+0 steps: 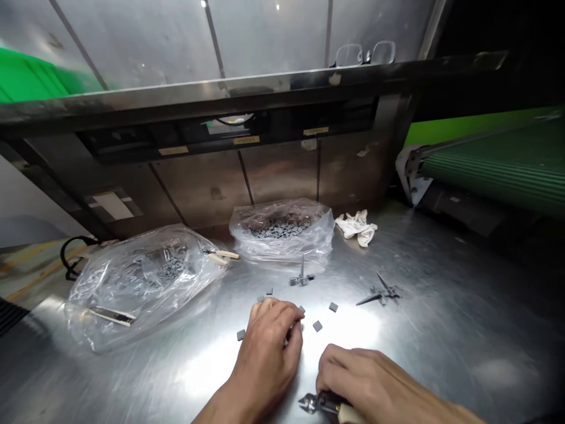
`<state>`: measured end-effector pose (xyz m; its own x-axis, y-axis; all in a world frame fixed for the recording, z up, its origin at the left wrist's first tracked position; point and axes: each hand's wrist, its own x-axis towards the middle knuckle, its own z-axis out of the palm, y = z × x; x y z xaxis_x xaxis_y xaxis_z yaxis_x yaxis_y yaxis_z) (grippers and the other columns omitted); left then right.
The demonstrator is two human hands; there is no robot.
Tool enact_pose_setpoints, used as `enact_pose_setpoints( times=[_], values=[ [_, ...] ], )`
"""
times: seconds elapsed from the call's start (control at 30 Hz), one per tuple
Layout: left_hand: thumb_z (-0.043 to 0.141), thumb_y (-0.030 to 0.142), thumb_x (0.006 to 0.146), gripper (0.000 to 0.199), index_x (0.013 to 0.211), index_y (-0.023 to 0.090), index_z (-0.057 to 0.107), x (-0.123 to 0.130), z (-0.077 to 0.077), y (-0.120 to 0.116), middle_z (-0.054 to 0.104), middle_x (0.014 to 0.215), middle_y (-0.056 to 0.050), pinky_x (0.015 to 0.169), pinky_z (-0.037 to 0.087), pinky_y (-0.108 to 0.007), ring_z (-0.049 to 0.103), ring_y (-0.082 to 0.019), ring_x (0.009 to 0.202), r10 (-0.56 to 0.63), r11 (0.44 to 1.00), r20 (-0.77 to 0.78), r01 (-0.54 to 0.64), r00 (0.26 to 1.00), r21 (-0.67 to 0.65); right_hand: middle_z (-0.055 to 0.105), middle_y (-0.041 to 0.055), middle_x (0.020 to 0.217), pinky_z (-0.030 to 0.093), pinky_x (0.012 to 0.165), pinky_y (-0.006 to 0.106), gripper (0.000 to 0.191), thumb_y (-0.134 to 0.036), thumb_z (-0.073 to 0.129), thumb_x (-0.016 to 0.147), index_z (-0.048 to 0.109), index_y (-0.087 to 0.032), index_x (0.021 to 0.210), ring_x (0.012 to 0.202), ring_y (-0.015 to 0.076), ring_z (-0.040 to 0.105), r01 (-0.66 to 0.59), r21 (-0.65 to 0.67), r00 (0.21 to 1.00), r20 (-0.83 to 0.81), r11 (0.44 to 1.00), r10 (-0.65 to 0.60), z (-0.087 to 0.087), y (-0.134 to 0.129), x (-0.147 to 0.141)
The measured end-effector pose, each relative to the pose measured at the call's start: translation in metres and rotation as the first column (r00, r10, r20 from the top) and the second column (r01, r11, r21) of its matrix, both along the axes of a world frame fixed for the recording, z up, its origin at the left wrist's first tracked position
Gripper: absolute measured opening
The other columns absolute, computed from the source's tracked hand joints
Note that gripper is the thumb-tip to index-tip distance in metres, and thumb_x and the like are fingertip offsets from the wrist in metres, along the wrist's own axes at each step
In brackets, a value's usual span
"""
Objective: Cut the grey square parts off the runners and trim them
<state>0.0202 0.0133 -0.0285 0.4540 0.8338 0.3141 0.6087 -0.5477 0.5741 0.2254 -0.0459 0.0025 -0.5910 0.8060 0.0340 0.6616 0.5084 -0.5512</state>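
My right hand is wrapped around a pair of side cutters with a cream handle, their metal jaws pointing left just above the table. My left hand is curled over the tabletop, thumb and fingers drawn together; whatever they may pinch is hidden. Around it lie several small grey square pieces, among them one grey piece to its right and another grey piece at its left. Farther back, a grey spiky part stands on the metal table, and more dark spiky parts lie to the right.
Clear plastic bags of small grey pieces sit at the back and left, a second pair of cutters between them. A utility knife rests on the left bag. White gloves lie behind; a green conveyor borders the right.
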Motion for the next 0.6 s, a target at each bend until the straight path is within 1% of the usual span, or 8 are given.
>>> enact_pose_setpoints(
  times=[0.1,0.2,0.3,0.33,0.4,0.47,0.53,0.6],
  values=[
    [0.052,0.024,0.093,0.018,0.097,0.023,0.069,-0.001,0.004,0.002,0.071,0.112,-0.009,0.104,0.038,-0.05,0.057,-0.029,0.113,0.038,0.999,-0.002,-0.038,0.999,-0.002,0.067,0.0017,0.101,0.049,0.074,0.026,0.034,-0.004,0.058,0.075,0.063,-0.024,0.102,0.085,0.017,0.064,0.107,0.055,0.993,-0.053,0.993,-0.104,0.005,0.013,0.031],
    [0.052,0.03,0.093,0.022,0.103,0.021,0.07,-0.002,0.015,0.011,0.069,0.12,-0.012,0.105,0.038,-0.052,0.056,-0.032,0.119,0.134,0.99,0.033,-0.133,0.99,-0.049,0.067,0.0044,0.098,0.048,0.071,0.031,0.019,-0.019,0.05,0.09,0.064,-0.023,0.102,0.081,0.0191,0.063,0.385,0.174,0.921,-0.02,0.906,-0.388,0.006,0.035,0.075],
    [0.05,0.029,0.094,0.028,0.114,0.019,0.067,0.002,0.023,0.024,0.07,0.118,-0.015,0.102,0.04,-0.056,0.06,-0.034,0.113,0.188,0.979,0.042,-0.183,0.981,-0.093,0.068,0.0081,0.103,0.048,0.074,0.036,0.021,-0.025,0.051,0.09,0.066,-0.022,0.105,0.085,0.0239,0.064,0.468,0.225,0.877,0.005,0.855,-0.481,0.003,0.049,0.107],
    [0.053,0.028,0.094,0.029,0.116,0.018,0.067,0.005,0.024,0.03,0.069,0.119,-0.016,0.103,0.039,-0.057,0.06,-0.035,0.114,0.193,0.977,0.045,-0.187,0.98,-0.106,0.067,0.0097,0.112,0.048,0.077,0.038,0.022,-0.026,0.052,0.09,0.066,-0.022,0.106,0.087,0.0245,0.065,0.476,0.237,0.871,0.003,0.847,-0.491,0.001,0.05,0.112],
    [0.061,0.026,0.091,0.029,0.118,0.019,0.067,0.01,0.024,0.041,0.067,0.124,-0.015,0.106,0.039,-0.053,0.06,-0.032,0.117,0.176,0.977,0.061,-0.167,0.983,-0.136,0.057,0.0141,0.137,0.049,0.078,0.041,0.026,-0.031,0.05,0.091,0.066,-0.021,0.109,0.085,0.0243,0.067,0.494,0.252,0.862,-0.018,0.832,-0.506,0.0,0.048,0.113],
    [0.066,0.027,0.091,0.027,0.117,0.02,0.067,0.015,0.021,0.053,0.066,0.127,-0.012,0.106,0.043,-0.051,0.06,-0.029,0.118,0.149,0.976,0.088,-0.132,0.985,-0.174,0.048,0.0165,0.147,0.049,0.081,0.044,0.031,-0.034,0.047,0.094,0.065,-0.019,0.114,0.087,0.0249,0.067,0.506,0.253,0.859,-0.062,0.825,-0.508,0.001,0.041,0.104],
    [0.064,0.033,0.094,0.028,0.117,0.019,0.066,0.02,0.019,0.062,0.065,0.127,-0.01,0.098,0.051,-0.049,0.062,-0.026,0.113,0.148,0.967,0.13,-0.117,0.98,-0.226,0.059,0.0146,0.134,0.048,0.083,0.042,0.032,-0.035,0.046,0.095,0.065,-0.019,0.115,0.094,0.0263,0.067,0.492,0.234,0.871,-0.109,0.839,-0.48,0.005,0.032,0.091],
    [0.062,0.036,0.095,0.027,0.117,0.019,0.066,0.024,0.018,0.065,0.065,0.124,-0.009,0.091,0.055,-0.045,0.064,-0.024,0.107,0.165,0.952,0.194,-0.105,0.967,-0.288,0.07,0.0084,0.108,0.048,0.08,0.037,0.027,-0.032,0.048,0.095,0.067,-0.02,0.109,0.094,0.025,0.067,0.45,0.19,0.892,-0.144,0.873,-0.428,0.011,0.023,0.077]
  ],
)
